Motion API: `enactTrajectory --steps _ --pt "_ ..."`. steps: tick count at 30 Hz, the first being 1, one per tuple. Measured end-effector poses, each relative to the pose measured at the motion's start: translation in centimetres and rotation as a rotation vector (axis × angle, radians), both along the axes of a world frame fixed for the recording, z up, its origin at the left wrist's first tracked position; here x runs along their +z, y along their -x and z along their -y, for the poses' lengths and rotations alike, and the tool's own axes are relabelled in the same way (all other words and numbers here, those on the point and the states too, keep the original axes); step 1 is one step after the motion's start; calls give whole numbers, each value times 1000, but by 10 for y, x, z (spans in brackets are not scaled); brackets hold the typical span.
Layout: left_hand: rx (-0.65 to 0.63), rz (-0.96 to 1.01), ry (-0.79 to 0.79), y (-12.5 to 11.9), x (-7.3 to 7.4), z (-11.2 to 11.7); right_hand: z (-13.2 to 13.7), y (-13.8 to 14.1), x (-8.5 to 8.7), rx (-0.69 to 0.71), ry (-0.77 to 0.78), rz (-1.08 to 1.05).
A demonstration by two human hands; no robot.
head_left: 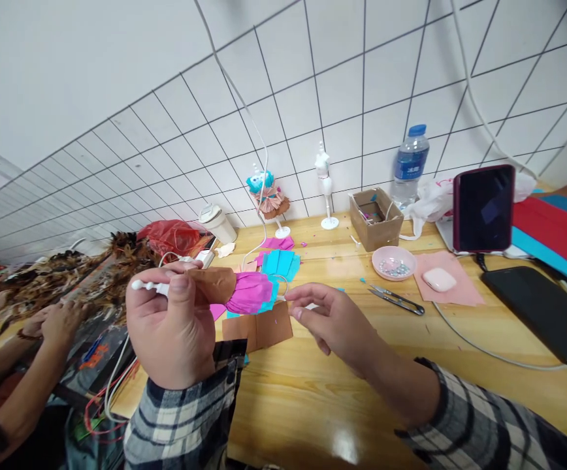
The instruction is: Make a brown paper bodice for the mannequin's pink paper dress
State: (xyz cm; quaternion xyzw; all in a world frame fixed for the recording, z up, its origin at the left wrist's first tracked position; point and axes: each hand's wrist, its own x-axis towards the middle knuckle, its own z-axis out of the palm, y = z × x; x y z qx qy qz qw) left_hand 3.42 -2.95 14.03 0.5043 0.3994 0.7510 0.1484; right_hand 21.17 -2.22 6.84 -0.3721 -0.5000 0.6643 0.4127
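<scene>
My left hand is closed around a miniature dress form tipped on its side, its white knobbed top pointing left. Crinkled paper layers wrap it: a brown one, then a magenta one and a blue edge towards the right. My right hand is at the blue end, thumb and forefinger pinched on a thin white strand that seems to loop beside the paper. Below lie folded brown paper and, behind, pleated blue paper on the wooden table.
Against the tiled wall stand a dressed mini form, a bare white one, a cardboard box and a water bottle. Nearer are a pink bead dish, thread snips and phones. Other people's hands handle feathers at left.
</scene>
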Motion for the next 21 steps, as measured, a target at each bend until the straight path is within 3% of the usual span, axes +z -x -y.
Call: enactTrajectory --steps 4,6,10,12,14,16,21 --pt "-4 30 126 7 3 0 -11 -13 -1 -186 -554 399" --pt "-118 86 137 8 6 4 -15 -21 1 -68 -733 461" --pt "-300 184 34 5 11 16 -13 -27 6 437 -736 398" --pt "-318 176 22 2 13 22 -8 -25 7 558 -651 378" --pt "-281 156 -6 0 13 25 -5 -21 6 595 -590 351" --pt "-228 120 -19 1 11 23 -5 -18 4 496 -614 367" --pt "-313 107 263 19 -5 11 -10 -17 -7 -109 -891 677"
